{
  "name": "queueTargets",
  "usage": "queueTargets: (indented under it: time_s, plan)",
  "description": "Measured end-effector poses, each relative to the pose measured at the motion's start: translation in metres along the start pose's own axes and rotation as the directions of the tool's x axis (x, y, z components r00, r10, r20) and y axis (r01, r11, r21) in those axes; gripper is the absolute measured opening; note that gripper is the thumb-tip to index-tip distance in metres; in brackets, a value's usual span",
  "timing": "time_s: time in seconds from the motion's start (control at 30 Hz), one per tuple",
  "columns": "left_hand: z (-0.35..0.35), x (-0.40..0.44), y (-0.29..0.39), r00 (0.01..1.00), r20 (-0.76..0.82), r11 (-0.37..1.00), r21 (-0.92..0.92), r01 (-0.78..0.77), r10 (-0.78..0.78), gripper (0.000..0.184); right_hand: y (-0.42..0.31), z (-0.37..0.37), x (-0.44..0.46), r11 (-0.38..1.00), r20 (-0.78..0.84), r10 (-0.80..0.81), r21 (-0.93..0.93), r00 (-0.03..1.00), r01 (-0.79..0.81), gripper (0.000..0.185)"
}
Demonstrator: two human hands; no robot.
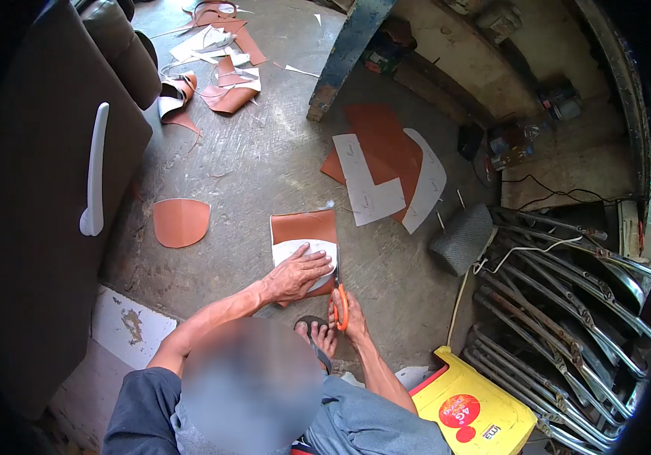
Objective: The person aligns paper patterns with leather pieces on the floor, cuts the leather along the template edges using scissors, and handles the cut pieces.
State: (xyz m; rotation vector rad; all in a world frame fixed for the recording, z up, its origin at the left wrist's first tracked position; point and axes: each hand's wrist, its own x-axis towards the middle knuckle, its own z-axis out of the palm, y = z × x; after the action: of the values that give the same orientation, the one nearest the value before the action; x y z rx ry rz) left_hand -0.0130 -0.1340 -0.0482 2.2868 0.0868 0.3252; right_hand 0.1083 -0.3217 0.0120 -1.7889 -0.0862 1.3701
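Note:
My left hand [298,274] lies flat, fingers spread, on a white curved template [286,250] that rests on a reddish-brown sheet [304,224] on the floor. The orange handles of a pair of scissors [343,306] are in my right hand [352,317], beside the sheet's lower right corner. The blades point away from me along the sheet's right edge; how far they are open I cannot make out. A rounded reddish-brown piece [181,223] lies on the floor to the left.
Brown sheets [386,140] with white templates [369,199] lie farther off. Scraps [231,97] are scattered at the upper left. Metal frames [560,303], a grey speaker-like object [462,239] and a yellow panel [484,402] stand right; a dark seat [45,197] is left.

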Motion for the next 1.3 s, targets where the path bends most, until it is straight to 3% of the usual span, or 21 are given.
queueTargets:
  time_s: [0.3, 0.4, 0.47, 0.67, 0.73, 0.8, 0.9, 0.93, 1.0, 1.03, 1.13, 1.3]
  plan:
    - [-0.002, -0.002, 0.000, 1.000, 0.023, 0.999, -0.038, -0.015, 0.016, 0.050, -0.013, 0.001, 0.017, 0.988, -0.078, -0.014, -0.154, 0.997, 0.002, 0.043]
    - [-0.001, -0.003, -0.002, 0.999, 0.039, 0.999, -0.034, -0.032, 0.033, 0.051, 0.000, -0.006, 0.018, 0.978, -0.065, -0.090, -0.193, 0.994, 0.076, 0.055]
    - [-0.004, -0.002, -0.004, 0.997, 0.055, 0.999, -0.027, -0.044, 0.046, 0.051, 0.000, -0.006, 0.014, 0.985, -0.049, -0.082, -0.159, 0.995, 0.074, 0.044]
    - [-0.041, -0.001, -0.014, 0.939, 0.303, 0.987, -0.027, -0.161, 0.162, 0.046, 0.023, -0.022, -0.016, 0.997, -0.005, -0.009, -0.077, 1.000, 0.009, 0.049]
    - [-0.053, -0.009, -0.014, 0.884, 0.410, 0.960, 0.065, -0.274, 0.224, 0.047, 0.031, -0.021, -0.034, 1.000, 0.031, 0.019, -0.019, 0.999, -0.019, 0.048]
    - [-0.057, -0.023, -0.013, 0.879, 0.428, 0.953, 0.111, -0.283, 0.212, 0.051, 0.031, -0.015, -0.049, 0.998, 0.064, 0.043, 0.045, 0.997, -0.046, 0.047]
    - [-0.035, -0.049, -0.005, 0.977, 0.197, 0.917, 0.371, -0.149, 0.079, 0.059, 0.038, -0.009, -0.058, 0.983, 0.148, 0.082, 0.151, 0.985, -0.105, 0.046]
    - [-0.028, -0.055, 0.004, 0.977, 0.199, 0.916, 0.372, -0.148, 0.077, 0.059, 0.040, -0.008, -0.059, 0.979, 0.159, 0.099, 0.161, 0.982, -0.125, 0.046]
    - [-0.010, -0.058, 0.027, 0.998, -0.024, 0.833, 0.549, 0.067, -0.064, 0.060, 0.045, -0.006, -0.060, 0.973, 0.174, 0.131, 0.168, 0.976, -0.161, 0.047]
    - [-0.004, -0.057, 0.038, 0.996, -0.055, 0.800, 0.592, 0.094, -0.077, 0.061, 0.045, -0.005, -0.061, 0.972, 0.176, 0.141, 0.161, 0.974, -0.170, 0.047]
    - [0.019, -0.052, 0.049, 0.984, -0.151, 0.857, 0.489, 0.162, -0.100, 0.062, 0.047, 0.001, -0.064, 0.970, 0.176, 0.179, 0.131, 0.968, -0.203, 0.047]
    - [0.038, -0.048, 0.036, 0.978, -0.162, 0.869, 0.456, 0.191, -0.130, 0.070, 0.045, 0.004, -0.065, 0.971, 0.160, 0.212, 0.079, 0.964, -0.227, 0.047]
